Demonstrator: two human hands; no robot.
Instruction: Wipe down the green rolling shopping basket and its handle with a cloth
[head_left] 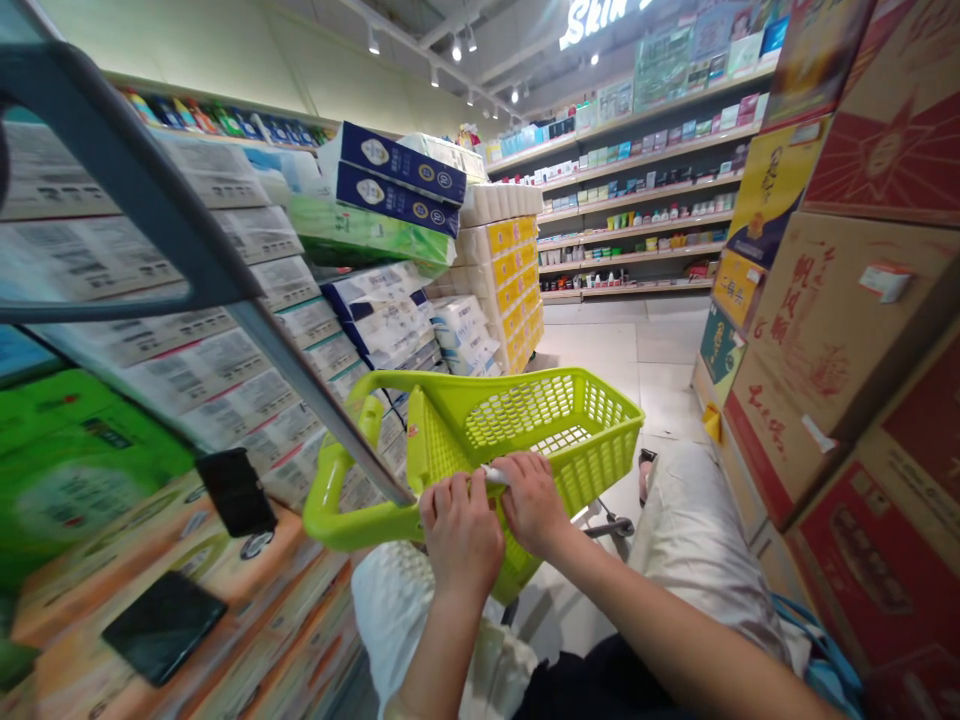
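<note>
A lime-green plastic shopping basket [577, 425] on wheels stands in front of me in a shop aisle, empty inside. My left hand [459, 535] and my right hand [531, 500] meet at its near rim, fingers curled. Between them they pinch a small white object [495, 474], too small to name. My knees in light trousers [686, 530] show below the basket.
Stacked tissue and paper packs [375, 240] line the left side, with a grey metal bar [187, 240] crossing in front. Cardboard boxes [832, 330] are piled on the right. A black phone [161, 625] lies on an orange box. Tiled floor [637, 350] leads to far shelves.
</note>
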